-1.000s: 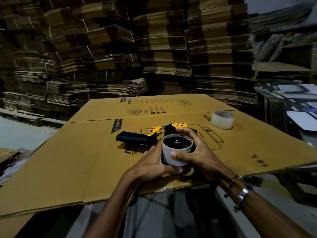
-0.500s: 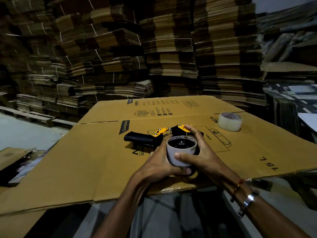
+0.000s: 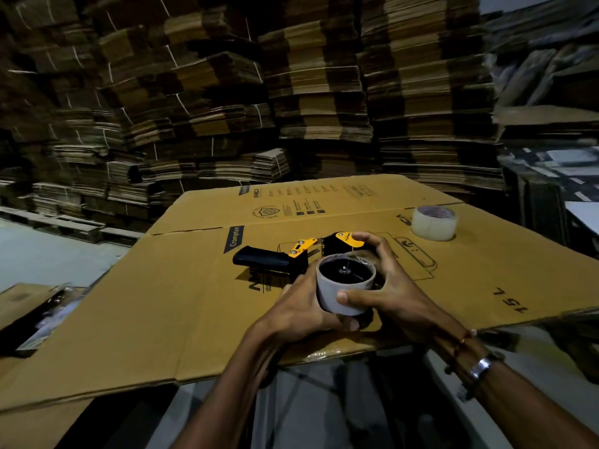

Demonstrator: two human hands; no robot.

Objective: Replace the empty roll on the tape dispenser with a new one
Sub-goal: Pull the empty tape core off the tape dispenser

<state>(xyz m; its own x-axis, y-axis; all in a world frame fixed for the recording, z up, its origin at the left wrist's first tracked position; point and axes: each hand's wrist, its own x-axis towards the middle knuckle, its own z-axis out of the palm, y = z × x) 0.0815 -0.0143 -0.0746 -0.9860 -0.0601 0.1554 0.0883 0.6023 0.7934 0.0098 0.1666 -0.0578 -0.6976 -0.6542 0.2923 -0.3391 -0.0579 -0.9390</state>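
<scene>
A black and orange tape dispenser (image 3: 293, 254) lies on its side on a flattened cardboard box (image 3: 162, 303), handle pointing left. An empty white cardboard roll core (image 3: 337, 298) sits on its spool, open end up. My left hand (image 3: 301, 309) grips the core from the left and below. My right hand (image 3: 385, 283) curls round the core from the right, thumb on its front wall, fingers reaching over by the dispenser's orange plate. A new roll of clear tape (image 3: 434, 223) lies flat on the cardboard at the far right, apart from both hands.
Tall stacks of flattened cartons (image 3: 291, 92) fill the background. The cardboard sheet overhangs its support at the near edge. Wooden pallets (image 3: 64, 223) lie on the floor at the left. More boxes stand at the right (image 3: 551, 189).
Both hands have stayed on the core. The right fingers have spread further over the top by the orange plate. The camera has shifted slightly.
</scene>
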